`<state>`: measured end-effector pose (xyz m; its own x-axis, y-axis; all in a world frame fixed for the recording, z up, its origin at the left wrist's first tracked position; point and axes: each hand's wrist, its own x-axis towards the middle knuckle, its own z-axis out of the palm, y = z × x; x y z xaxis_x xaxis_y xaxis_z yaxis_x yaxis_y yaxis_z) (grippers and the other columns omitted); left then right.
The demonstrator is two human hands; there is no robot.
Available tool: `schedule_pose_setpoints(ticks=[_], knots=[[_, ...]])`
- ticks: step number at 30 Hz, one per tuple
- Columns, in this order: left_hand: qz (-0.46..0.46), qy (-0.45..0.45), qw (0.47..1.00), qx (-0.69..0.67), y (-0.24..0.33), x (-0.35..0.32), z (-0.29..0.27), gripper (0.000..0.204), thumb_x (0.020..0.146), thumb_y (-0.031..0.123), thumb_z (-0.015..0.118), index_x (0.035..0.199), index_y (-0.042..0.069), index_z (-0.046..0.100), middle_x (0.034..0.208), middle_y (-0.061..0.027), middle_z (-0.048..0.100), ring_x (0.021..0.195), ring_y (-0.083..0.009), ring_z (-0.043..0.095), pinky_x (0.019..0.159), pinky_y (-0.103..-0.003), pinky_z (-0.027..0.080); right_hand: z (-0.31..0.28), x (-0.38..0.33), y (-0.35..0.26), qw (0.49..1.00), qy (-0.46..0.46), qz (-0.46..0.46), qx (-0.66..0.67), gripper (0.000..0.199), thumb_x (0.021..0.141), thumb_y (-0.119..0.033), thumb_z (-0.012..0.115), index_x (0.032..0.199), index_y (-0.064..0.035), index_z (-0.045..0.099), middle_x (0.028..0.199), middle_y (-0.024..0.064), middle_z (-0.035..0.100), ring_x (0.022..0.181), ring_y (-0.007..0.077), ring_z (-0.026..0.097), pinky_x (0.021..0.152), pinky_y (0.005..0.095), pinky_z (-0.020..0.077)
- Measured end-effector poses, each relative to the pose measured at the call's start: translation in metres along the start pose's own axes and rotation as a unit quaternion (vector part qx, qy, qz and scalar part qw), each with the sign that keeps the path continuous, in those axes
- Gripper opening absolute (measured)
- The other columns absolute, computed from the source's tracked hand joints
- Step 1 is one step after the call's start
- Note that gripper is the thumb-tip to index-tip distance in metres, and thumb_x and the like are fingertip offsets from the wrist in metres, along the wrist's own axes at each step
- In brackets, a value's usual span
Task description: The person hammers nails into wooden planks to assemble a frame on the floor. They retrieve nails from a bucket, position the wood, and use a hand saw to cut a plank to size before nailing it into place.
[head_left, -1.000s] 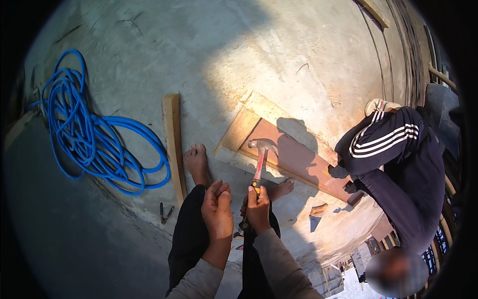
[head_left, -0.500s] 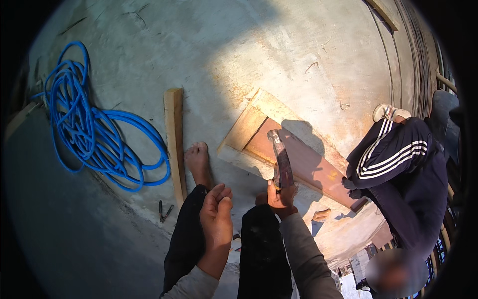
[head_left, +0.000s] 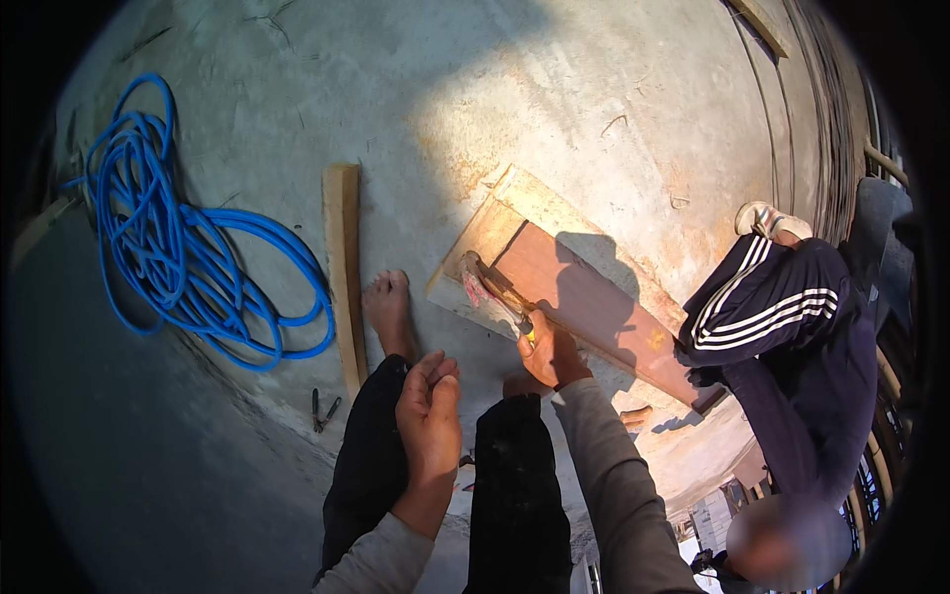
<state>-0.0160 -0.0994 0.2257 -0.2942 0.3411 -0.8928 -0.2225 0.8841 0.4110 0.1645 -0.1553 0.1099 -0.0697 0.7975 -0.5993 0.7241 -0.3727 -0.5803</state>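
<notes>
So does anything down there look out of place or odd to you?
Yes. The blue hose lies in a loose tangle rather than a neat coil, and what look like pliers lie spread open on the concrete floor. The bare left foot also seems unprotected, given the hammer in the right hand.

one hammer (head_left: 479, 285), one hose coil (head_left: 163, 255) and one pliers (head_left: 319, 425) show.

- Ahead of your left hand (head_left: 430, 411), open floor (head_left: 416, 218) runs between your left foot (head_left: 388, 309) and the wooden panel (head_left: 529, 262).
- Leftward, a timber (head_left: 342, 267) bars low reach to the blue hose (head_left: 163, 233).
- Rightward, a co-worker's legs (head_left: 777, 309) block the panel's end.
</notes>
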Motion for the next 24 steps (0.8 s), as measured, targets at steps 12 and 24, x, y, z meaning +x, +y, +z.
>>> schedule_pose_setpoints(ticks=[12, 24], knots=[[0.011, -0.006, 0.999, 0.041, -0.011, 0.004, -0.003, 0.040, 0.094, 0.013, 0.058, 0.130, -0.003, 0.056, 0.117, -0.0094, 0.065, 0.103, -0.0143, 0.062, 0.082, -0.025, 0.049, 0.038, -0.026, -0.078, 0.618, 0.024, 0.367, 0.694, 0.035, 0.102, -0.042, 0.053, 0.112, -0.0085, 0.049, 0.071, 0.0026, 0.051, 0.055, 0.0123, 0.051, 0.049, 0.0272, 0.0429], [-0.032, -0.008, 0.999, -0.029, 0.000, 0.003, -0.001, 0.040, 0.094, 0.006, 0.056, 0.132, -0.005, 0.053, 0.120, -0.0147, 0.062, 0.106, -0.0160, 0.062, 0.095, -0.029, 0.049, 0.068, -0.025, -0.098, 0.589, 0.136, 0.391, 0.694, 0.035, 0.101, -0.041, 0.056, 0.108, -0.0068, 0.054, 0.074, 0.0044, 0.057, 0.055, 0.0142, 0.054, 0.047, 0.0278, 0.0477]])
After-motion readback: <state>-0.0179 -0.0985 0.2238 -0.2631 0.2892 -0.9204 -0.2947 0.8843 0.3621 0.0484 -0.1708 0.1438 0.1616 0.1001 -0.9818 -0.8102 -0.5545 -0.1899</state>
